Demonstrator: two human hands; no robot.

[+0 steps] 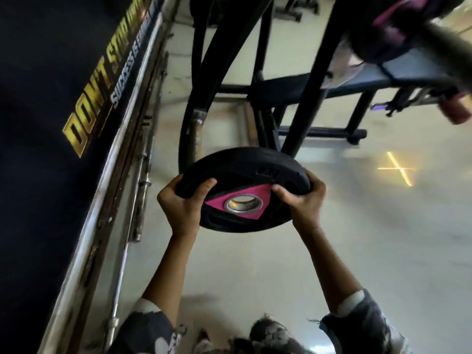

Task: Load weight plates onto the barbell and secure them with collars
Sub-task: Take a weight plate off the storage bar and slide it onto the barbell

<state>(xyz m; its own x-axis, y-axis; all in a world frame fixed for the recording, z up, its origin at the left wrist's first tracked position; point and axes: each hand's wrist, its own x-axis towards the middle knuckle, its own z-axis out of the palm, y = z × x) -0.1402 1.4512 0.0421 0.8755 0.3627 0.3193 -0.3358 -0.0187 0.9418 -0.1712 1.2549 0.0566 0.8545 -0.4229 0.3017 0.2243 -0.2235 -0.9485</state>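
I hold a black weight plate [240, 175] with a pink triangle and a metal-ringed centre hole in front of me, tilted nearly flat above the floor. My left hand [182, 204] grips its left rim, thumb on top. My right hand [302, 201] grips its right rim, thumb on the pink part. At the top right a blurred barbell end [449, 39] sticks out of a dark plate with a pink patch [388, 24]. Several bare bars [139, 200] lie along the wall at the left.
A black bench and rack frame [306, 85] stands just beyond the plate, its uprights close to the plate's far edge. A dark wall banner [46, 123] with yellow lettering fills the left. Pale floor [383, 251] spreads to the right, with a yellow cross mark [397, 168].
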